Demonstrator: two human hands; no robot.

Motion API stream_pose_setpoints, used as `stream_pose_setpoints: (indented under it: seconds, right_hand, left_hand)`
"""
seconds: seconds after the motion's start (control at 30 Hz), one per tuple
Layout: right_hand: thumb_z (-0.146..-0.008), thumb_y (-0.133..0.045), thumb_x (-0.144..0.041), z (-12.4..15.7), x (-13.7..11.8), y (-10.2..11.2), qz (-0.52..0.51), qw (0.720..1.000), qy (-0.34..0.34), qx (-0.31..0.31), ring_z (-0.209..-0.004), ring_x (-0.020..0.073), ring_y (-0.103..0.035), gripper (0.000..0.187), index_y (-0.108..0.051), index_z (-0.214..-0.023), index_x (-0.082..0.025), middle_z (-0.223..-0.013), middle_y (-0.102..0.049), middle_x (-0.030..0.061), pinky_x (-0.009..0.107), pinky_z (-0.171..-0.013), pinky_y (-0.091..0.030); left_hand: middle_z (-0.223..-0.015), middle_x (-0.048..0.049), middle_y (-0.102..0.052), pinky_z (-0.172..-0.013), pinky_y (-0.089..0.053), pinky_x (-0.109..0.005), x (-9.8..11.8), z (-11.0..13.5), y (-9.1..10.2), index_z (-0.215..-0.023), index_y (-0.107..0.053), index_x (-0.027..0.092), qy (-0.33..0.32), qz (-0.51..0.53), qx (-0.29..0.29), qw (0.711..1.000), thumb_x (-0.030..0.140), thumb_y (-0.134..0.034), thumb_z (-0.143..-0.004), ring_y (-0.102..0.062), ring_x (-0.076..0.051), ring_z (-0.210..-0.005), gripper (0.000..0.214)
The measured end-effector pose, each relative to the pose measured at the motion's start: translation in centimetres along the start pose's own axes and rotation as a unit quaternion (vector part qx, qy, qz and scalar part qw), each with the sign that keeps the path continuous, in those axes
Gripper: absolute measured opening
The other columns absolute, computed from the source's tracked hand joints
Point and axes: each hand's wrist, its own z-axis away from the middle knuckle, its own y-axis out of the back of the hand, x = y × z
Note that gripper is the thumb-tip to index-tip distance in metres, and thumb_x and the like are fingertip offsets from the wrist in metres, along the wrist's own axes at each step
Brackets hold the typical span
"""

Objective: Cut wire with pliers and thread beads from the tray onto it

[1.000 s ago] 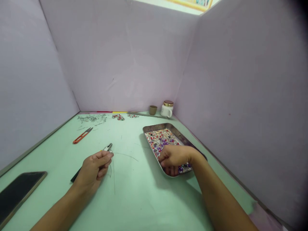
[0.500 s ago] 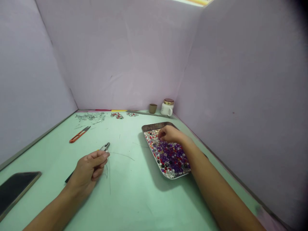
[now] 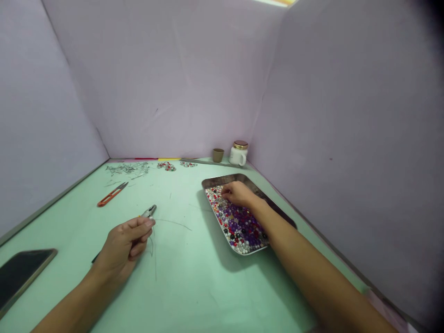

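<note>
Picking: beads (image 3: pixel 239 222) are fingered in the tray (image 3: pixel 222 179) by the right hand (image 3: pixel 237 193); its grip cannot be told.
Left hand (image 3: pixel 121 247): closed on wire (image 3: pixel 154 252), left of tray, beside pliers (image 3: pixel 149 212).
Next: one bead must be pinched.

The phone (image 3: pixel 21 275) is cut off by the left edge of the frame. The handles of the pliers (image 3: pixel 147 213) are hidden under the left hand (image 3: pixel 121 247), and whatever is pinched in its fingertips cannot be made out. The fingertips of the right hand (image 3: pixel 237 193) are buried among the beads (image 3: pixel 239 224), so any bead held is concealed. The scattered metal pieces (image 3: pixel 127 169) at the far edge are too small to identify.
</note>
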Motion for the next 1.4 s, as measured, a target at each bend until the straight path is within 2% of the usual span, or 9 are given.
stream_pose_setpoints:
  seconds: [0.23,0.37,0.47,0.63,0.73,1.07,1.27,1.4]
  right_hand:
    - [-0.067,-0.057,-0.029,-0.3,-0.3,-0.9,0.028,1.000,-0.011,-0.003,-0.074,0.0143,-0.058,0.015,-0.067,-0.078,-0.026,-0.078,-0.067,-0.0016,0.020,-0.064,-0.039]
    - [-0.064,-0.057,-0.022,0.0,0.5,-0.1,0.072,0.994,-0.077,0.035,-0.079,0.0208,-0.058,0.013,-0.067,-0.072,-0.022,-0.082,-0.067,0.0050,0.025,-0.064,-0.039]
    - [-0.066,-0.054,-0.021,0.3,1.0,0.6,0.087,0.988,-0.107,0.064,-0.083,0.0219,-0.057,0.017,-0.066,-0.078,-0.021,-0.090,-0.065,0.0070,0.026,-0.065,-0.039]
    - [-0.069,-0.053,-0.030,0.4,0.1,0.5,0.064,0.995,-0.066,0.039,-0.077,0.0153,-0.058,0.018,-0.066,-0.082,-0.027,-0.084,-0.067,-0.0011,0.021,-0.062,-0.039]
    - [-0.068,-0.055,-0.033,0.2,-0.7,0.0,0.059,0.997,-0.037,0.018,-0.078,0.0148,-0.059,0.018,-0.067,-0.082,-0.029,-0.083,-0.068,-0.0027,0.020,-0.063,-0.039]
    - [-0.068,-0.055,-0.027,0.3,-1.9,-0.5,0.106,0.994,-0.024,-0.015,-0.086,0.0211,-0.058,0.019,-0.068,-0.082,-0.026,-0.088,-0.068,0.0039,0.026,-0.073,-0.039]
    - [-0.067,-0.052,-0.021,0.2,-3.1,-0.6,0.139,0.989,-0.032,-0.025,-0.080,0.0224,-0.059,0.018,-0.068,-0.077,-0.022,-0.082,-0.068,0.0069,0.028,-0.068,-0.039]
    - [-0.065,-0.051,-0.021,0.3,-2.3,0.1,0.146,0.987,-0.058,-0.022,-0.080,0.0235,-0.059,0.018,-0.067,-0.075,-0.021,-0.083,-0.067,0.0076,0.029,-0.065,-0.039]
  left_hand:
    - [-0.046,0.0074,-0.036,-0.032,-0.013,-0.013,0.0,0.0,0.0,-0.054,-0.043,0.014,0.003,-0.010,0.006,1.000,0.027,-0.064,-0.063,-0.021,0.001,-0.032,0.026]
    - [-0.046,0.0077,-0.035,-0.032,-0.012,-0.013,-0.1,0.0,-0.2,-0.054,-0.044,0.014,0.002,0.000,0.010,1.000,0.027,-0.065,-0.061,-0.021,0.001,-0.033,0.026]
    - [-0.045,0.0077,-0.036,-0.032,-0.011,-0.014,0.0,0.0,-0.2,-0.056,-0.046,0.014,0.006,0.006,0.010,1.000,0.026,-0.065,-0.061,-0.020,0.001,-0.033,0.023]
    - [-0.046,0.0071,-0.038,-0.032,-0.012,-0.014,-0.1,0.2,0.0,-0.055,-0.045,0.014,0.003,-0.003,0.008,1.000,0.027,-0.064,-0.062,-0.021,0.001,-0.033,0.024]
    - [-0.047,0.0077,-0.036,-0.033,-0.011,-0.014,-0.2,0.0,0.2,-0.056,-0.046,0.013,-0.002,-0.003,0.006,1.000,0.027,-0.065,-0.061,-0.021,0.001,-0.033,0.024]
    - [-0.046,0.0078,-0.036,-0.033,-0.008,-0.016,-0.4,0.0,0.1,-0.058,-0.046,0.014,-0.016,0.010,0.001,1.000,0.026,-0.063,-0.062,-0.020,0.001,-0.032,0.022]
    - [-0.046,0.0072,-0.038,-0.033,-0.007,-0.017,-0.1,0.5,-0.1,-0.056,-0.044,0.014,-0.014,-0.001,0.001,1.000,0.026,-0.061,-0.064,-0.020,0.001,-0.031,0.022]
    - [-0.045,0.0077,-0.037,-0.033,-0.006,-0.016,0.0,0.5,-0.1,-0.057,-0.045,0.014,-0.010,0.005,0.006,1.000,0.025,-0.063,-0.062,-0.019,0.001,-0.031,0.022]
